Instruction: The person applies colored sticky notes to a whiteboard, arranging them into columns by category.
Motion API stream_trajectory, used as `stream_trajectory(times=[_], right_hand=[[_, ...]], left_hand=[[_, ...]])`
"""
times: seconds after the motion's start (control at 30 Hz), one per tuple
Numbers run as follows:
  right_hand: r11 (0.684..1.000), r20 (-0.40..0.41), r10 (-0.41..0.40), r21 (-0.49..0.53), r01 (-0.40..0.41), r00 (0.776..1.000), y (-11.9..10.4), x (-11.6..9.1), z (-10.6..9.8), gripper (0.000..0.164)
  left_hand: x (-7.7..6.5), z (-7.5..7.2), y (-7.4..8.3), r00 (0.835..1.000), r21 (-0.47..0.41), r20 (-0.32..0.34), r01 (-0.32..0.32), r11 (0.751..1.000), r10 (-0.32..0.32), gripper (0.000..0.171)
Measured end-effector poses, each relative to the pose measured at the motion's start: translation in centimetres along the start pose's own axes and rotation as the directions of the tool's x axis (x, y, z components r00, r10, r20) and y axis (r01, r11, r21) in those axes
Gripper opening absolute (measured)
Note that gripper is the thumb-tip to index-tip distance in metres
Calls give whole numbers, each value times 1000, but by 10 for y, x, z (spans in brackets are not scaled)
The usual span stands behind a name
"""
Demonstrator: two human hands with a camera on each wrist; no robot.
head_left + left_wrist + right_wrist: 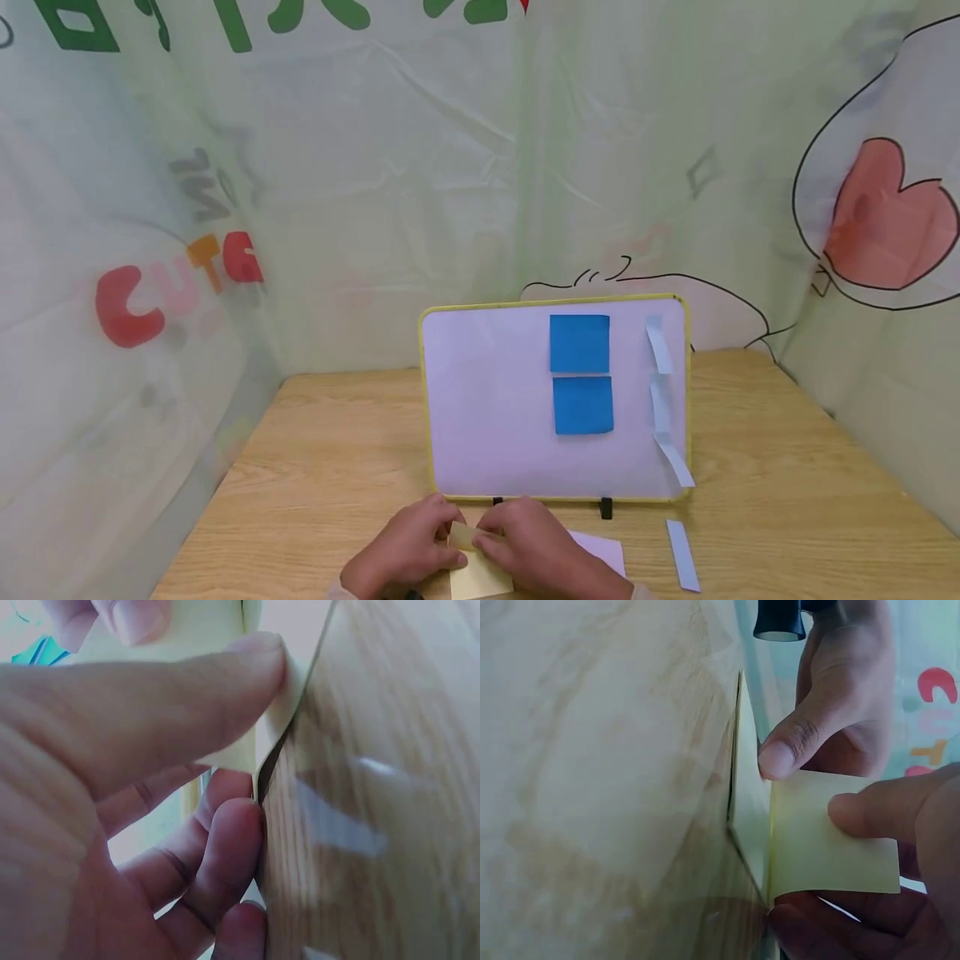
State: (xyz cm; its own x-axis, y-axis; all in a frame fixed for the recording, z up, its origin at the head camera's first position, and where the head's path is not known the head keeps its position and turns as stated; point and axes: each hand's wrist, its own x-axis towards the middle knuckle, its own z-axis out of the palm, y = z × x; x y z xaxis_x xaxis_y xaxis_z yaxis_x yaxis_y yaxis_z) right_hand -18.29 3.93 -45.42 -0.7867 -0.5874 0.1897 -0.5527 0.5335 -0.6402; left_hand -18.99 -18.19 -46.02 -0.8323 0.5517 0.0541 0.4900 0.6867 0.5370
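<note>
A yellow sticky note (480, 577) lies near the front of the table, with its upper part bent up along a crease. My left hand (414, 542) holds its left side, thumb on the paper by the crease and fingers behind. From the other side my right hand (536, 546) pinches the raised part. In the right wrist view that raised part (829, 859) stands out from the flatter part (751, 802), my right thumb pressed on its face. The left wrist view shows my left thumb (225, 690) lying across the paper, other fingers curled below.
Behind my hands a yellow-framed whiteboard (487, 400) stands on black feet. It bears two blue sticky notes (581, 343) and several pale blue strips (660, 404). Another pale strip (682, 556) lies on the table to the right. A white paper (606, 550) sits partly under my right forearm.
</note>
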Motion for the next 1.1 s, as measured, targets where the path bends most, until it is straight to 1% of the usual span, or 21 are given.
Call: stream_trajectory(times=[0.1,0.23,0.33,0.43,0.57,0.67,0.9,1.03,1.1], right_hand=[[998,-4,30,63,-30,1000,4,-1,-2,12],[989,-20,76,131,-73,997,8,-4,-2,12],[982,-47,93,169,-84,995,9,-5,-1,12],[975,-75,95,209,-78,993,11,-6,-3,11],[969,-83,115,229,-94,990,14,-6,-6,16],[968,-88,134,226,-111,987,16,-6,-7,19],[963,-87,169,226,-146,982,22,-7,-12,21],[950,-84,212,253,-185,974,22,-7,-13,22],[939,-81,239,272,-210,968,23,-9,-14,22]], left_hand=[[2,0,1,1000,9,-8,-2,1000,3,29],[1,3,2,999,8,-16,32,999,-32,39],[-2,3,4,997,4,-30,75,997,-75,41],[-1,2,5,995,14,-45,89,996,-88,41],[1,1,4,995,3,-34,92,996,-92,38],[2,2,2,994,-10,-20,105,994,-105,36],[3,3,4,990,-56,-6,138,989,-139,34],[2,1,2,993,-62,-3,117,991,-117,33],[1,1,1,996,-66,-1,94,993,-95,32]])
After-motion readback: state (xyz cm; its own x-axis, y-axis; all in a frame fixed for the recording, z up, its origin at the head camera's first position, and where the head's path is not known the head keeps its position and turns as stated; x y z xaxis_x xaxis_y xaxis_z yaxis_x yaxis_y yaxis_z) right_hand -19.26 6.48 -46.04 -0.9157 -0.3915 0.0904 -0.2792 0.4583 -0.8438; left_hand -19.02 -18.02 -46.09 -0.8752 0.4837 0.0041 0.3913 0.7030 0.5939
